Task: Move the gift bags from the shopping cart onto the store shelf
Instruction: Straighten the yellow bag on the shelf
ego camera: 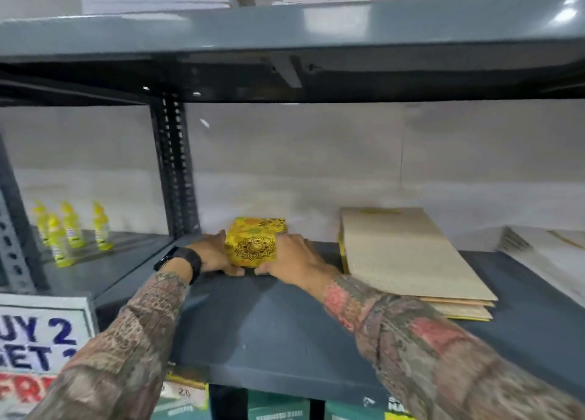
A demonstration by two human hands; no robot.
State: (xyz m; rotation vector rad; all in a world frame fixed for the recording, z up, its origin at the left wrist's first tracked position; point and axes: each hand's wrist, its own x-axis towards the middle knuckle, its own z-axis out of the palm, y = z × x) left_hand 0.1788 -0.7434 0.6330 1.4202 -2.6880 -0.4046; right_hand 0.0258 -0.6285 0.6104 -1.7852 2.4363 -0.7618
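Toward the back left corner of the grey metal shelf (285, 334), just right of the perforated upright post (174, 166), lies a small stack of yellow gift bags (256, 244) printed with dark mandala patterns, flat on the shelf surface. Both hands clasp it from the sides: the left hand (215, 256) presses against its left edge with the fingers (232, 272) curled along the near lower edge, and the right hand (296, 258) closes on its right edge, its fingers wrapped over the top and its thumb at the near corner. A black wristband (186, 263) sits on the left wrist, and both arms wear patterned sleeves (411, 334) reaching in from the front edge. Beside the right hand, further along the shelf, a stack of flat beige bags (408, 255) lies apart from the yellow ones, with more pale flat paper goods (544, 248) at the far right edge. On the neighbouring shelf to the left stand several small yellow bottles (71, 226). At the lower left hangs a promotional sign (41, 334) with blue and red lettering. Overhead, the upper shelf (285, 33) carries white stacked goods.
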